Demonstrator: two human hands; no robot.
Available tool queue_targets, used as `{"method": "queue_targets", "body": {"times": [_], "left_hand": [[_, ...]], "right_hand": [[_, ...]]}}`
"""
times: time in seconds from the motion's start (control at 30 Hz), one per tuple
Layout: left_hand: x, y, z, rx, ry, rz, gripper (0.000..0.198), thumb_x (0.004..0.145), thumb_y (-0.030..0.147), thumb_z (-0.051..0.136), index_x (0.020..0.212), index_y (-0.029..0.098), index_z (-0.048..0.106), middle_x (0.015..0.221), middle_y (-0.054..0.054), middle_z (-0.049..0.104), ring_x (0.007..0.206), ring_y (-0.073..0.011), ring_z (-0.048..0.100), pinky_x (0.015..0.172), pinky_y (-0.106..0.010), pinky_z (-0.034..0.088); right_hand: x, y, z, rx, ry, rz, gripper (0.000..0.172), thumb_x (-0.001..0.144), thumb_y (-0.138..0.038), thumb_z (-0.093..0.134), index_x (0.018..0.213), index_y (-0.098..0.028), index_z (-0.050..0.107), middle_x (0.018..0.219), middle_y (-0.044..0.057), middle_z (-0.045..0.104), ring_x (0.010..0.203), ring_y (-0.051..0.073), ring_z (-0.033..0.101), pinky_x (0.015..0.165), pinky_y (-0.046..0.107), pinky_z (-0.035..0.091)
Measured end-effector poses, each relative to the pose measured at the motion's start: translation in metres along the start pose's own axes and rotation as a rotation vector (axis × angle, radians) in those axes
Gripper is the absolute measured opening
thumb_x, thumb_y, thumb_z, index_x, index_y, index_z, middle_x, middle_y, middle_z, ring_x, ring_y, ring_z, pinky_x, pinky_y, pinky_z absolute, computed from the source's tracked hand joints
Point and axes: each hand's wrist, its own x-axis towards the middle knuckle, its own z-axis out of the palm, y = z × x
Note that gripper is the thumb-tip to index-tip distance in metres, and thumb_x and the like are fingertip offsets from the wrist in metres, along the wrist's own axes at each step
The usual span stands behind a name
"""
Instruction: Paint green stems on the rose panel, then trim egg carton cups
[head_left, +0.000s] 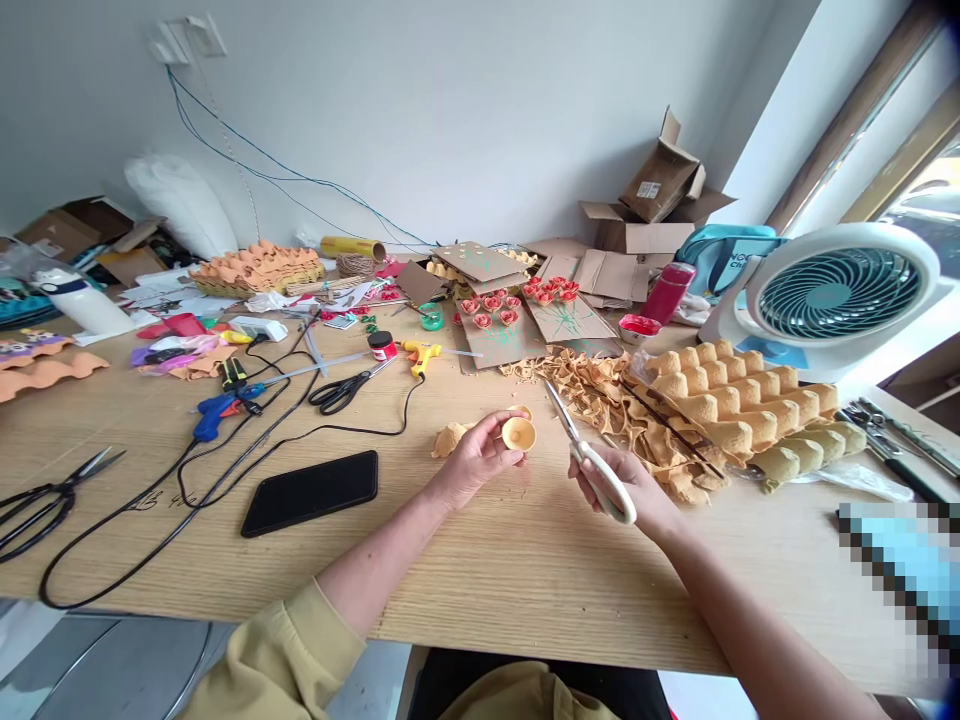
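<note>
Between the thumb and fingers of my left hand (478, 452) is a small round egg carton cup (519, 434), its hollow side facing me. A second piece of carton shows just behind it, partly hidden. My right hand (619, 485) is closed around the white handles of a pair of scissors (574, 425). The blades point up and away, to the right of the cup and apart from it. Another carton piece (451, 440) lies on the table just left of my left hand. Carton scraps (600, 395) are heaped beyond the scissors.
Stacked egg trays (739, 395) and a white fan (832, 295) stand right. A black phone (310, 493), black scissors (341, 392), a blue glue gun (217, 412) with trailing cables and a yellow glue gun (421, 356) lie left. Cardboard with red flowers (499, 340) sits at the back.
</note>
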Motion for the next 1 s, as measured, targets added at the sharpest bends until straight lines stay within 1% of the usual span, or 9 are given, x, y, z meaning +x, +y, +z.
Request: {"method": "queue_targets", "body": {"times": [0.07, 0.13, 0.27, 0.43, 0.57, 0.67, 0.8, 0.93, 1.0], "left_hand": [[0.0, 0.0, 0.0, 0.01, 0.023, 0.012, 0.052, 0.071, 0.027, 0.082, 0.119, 0.018, 0.061, 0.127, -0.009, 0.06, 0.094, -0.0155, 0.061, 0.077, -0.026, 0.055], [0.0, -0.001, -0.001, 0.014, 0.039, 0.027, 0.053, 0.071, 0.028, 0.083, 0.117, 0.018, 0.061, 0.128, -0.008, 0.06, 0.096, -0.0162, 0.061, 0.076, -0.025, 0.055], [0.001, -0.001, -0.003, -0.002, 0.015, 0.038, 0.054, 0.072, 0.03, 0.083, 0.12, 0.019, 0.06, 0.124, -0.008, 0.062, 0.089, -0.0143, 0.064, 0.076, -0.027, 0.056], [0.001, -0.001, -0.004, 0.001, 0.007, 0.064, 0.054, 0.073, 0.033, 0.084, 0.119, 0.017, 0.061, 0.112, -0.009, 0.066, 0.092, -0.0172, 0.066, 0.08, -0.029, 0.056], [0.002, -0.004, -0.007, 0.049, 0.052, 0.1, 0.053, 0.068, 0.032, 0.088, 0.112, 0.018, 0.061, 0.118, -0.009, 0.066, 0.102, -0.0186, 0.065, 0.087, -0.028, 0.054], [0.003, -0.005, -0.008, 0.1, 0.074, 0.131, 0.054, 0.066, 0.033, 0.089, 0.109, 0.017, 0.06, 0.119, -0.01, 0.066, 0.105, -0.0198, 0.065, 0.09, -0.029, 0.052], [0.003, -0.008, -0.008, 0.14, 0.064, 0.153, 0.057, 0.065, 0.036, 0.089, 0.11, 0.017, 0.059, 0.115, -0.009, 0.066, 0.104, -0.0195, 0.064, 0.091, -0.029, 0.05], [0.003, -0.011, -0.007, 0.138, 0.028, 0.144, 0.059, 0.067, 0.039, 0.088, 0.112, 0.018, 0.057, 0.117, -0.01, 0.065, 0.104, -0.02, 0.063, 0.092, -0.03, 0.049], [0.003, -0.012, -0.006, 0.133, 0.021, 0.142, 0.06, 0.067, 0.04, 0.087, 0.113, 0.018, 0.056, 0.114, -0.009, 0.066, 0.102, -0.0197, 0.063, 0.092, -0.031, 0.049]], "right_hand": [[0.0, 0.003, 0.001, -0.09, 0.013, -0.003, 0.048, 0.087, -0.066, 0.058, 0.083, -0.018, 0.059, 0.057, -0.003, 0.052, 0.05, 0.012, 0.047, 0.048, 0.026, 0.035], [-0.001, 0.004, 0.001, -0.21, 0.031, -0.032, 0.042, 0.09, -0.059, 0.057, 0.085, -0.018, 0.06, 0.06, -0.003, 0.053, 0.055, 0.012, 0.049, 0.052, 0.026, 0.038], [-0.003, 0.002, 0.002, -0.407, 0.062, -0.077, 0.03, 0.093, -0.047, 0.056, 0.084, -0.019, 0.062, 0.066, -0.002, 0.056, 0.061, 0.013, 0.053, 0.058, 0.026, 0.042], [-0.004, 0.0, 0.003, -0.557, 0.078, -0.115, 0.03, 0.094, -0.045, 0.054, 0.081, -0.019, 0.062, 0.066, -0.002, 0.055, 0.063, 0.014, 0.051, 0.059, 0.027, 0.039], [-0.003, 0.003, 0.002, -0.73, 0.129, -0.184, 0.028, 0.094, -0.044, 0.054, 0.079, -0.02, 0.058, 0.066, -0.002, 0.054, 0.064, 0.014, 0.05, 0.06, 0.028, 0.038], [-0.002, 0.004, 0.003, -0.837, 0.16, -0.223, 0.026, 0.094, -0.042, 0.055, 0.079, -0.021, 0.055, 0.067, -0.002, 0.055, 0.064, 0.015, 0.051, 0.063, 0.028, 0.038], [-0.001, 0.004, 0.005, -0.912, 0.163, -0.277, 0.021, 0.093, -0.038, 0.056, 0.079, -0.021, 0.054, 0.067, -0.002, 0.057, 0.065, 0.015, 0.052, 0.068, 0.029, 0.039], [0.0, 0.003, 0.005, -0.926, 0.144, -0.306, 0.021, 0.093, -0.036, 0.054, 0.079, -0.022, 0.049, 0.07, -0.001, 0.059, 0.066, 0.015, 0.052, 0.069, 0.03, 0.038], [0.0, 0.002, 0.005, -0.928, 0.133, -0.311, 0.021, 0.094, -0.037, 0.052, 0.079, -0.022, 0.047, 0.071, 0.0, 0.059, 0.067, 0.016, 0.053, 0.07, 0.03, 0.038]]}}
